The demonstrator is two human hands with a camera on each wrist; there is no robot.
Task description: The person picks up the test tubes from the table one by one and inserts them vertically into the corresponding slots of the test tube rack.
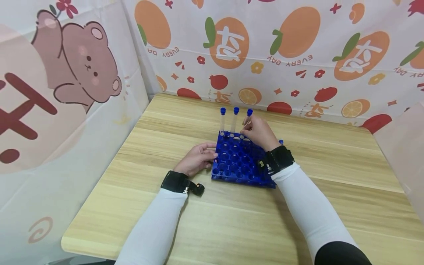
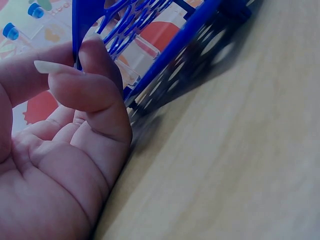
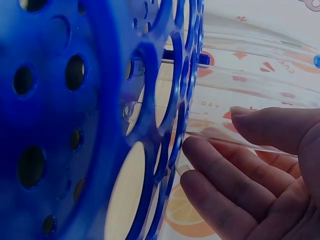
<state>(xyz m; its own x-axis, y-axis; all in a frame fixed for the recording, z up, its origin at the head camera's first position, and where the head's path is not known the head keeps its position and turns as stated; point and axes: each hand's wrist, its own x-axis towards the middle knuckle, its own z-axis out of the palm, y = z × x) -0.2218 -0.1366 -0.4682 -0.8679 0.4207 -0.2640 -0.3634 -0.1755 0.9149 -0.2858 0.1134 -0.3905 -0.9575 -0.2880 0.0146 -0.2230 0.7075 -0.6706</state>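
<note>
A blue test tube rack [image 1: 234, 163] stands on the table. My left hand [image 1: 197, 159] pinches its left side edge between thumb and finger, as the left wrist view shows at the rack's blue wall [image 2: 86, 22]. At the far right of the back row, my right hand [image 1: 261, 132] holds a clear test tube with a blue cap [image 1: 250, 112]. In the right wrist view that tube's rounded end [image 3: 131, 111] is inside a rack hole. Two more capped tubes, one at the corner [image 1: 222, 121] and one beside it [image 1: 234, 121], stand upright in the same row.
Another blue cap [image 1: 281, 142] shows just right of the rack, mostly hidden behind my right wrist. The wooden table [image 1: 159, 136] meets a printed cloth [image 1: 185, 77] behind the rack. More printed cloth [image 1: 99, 129] hangs on the left.
</note>
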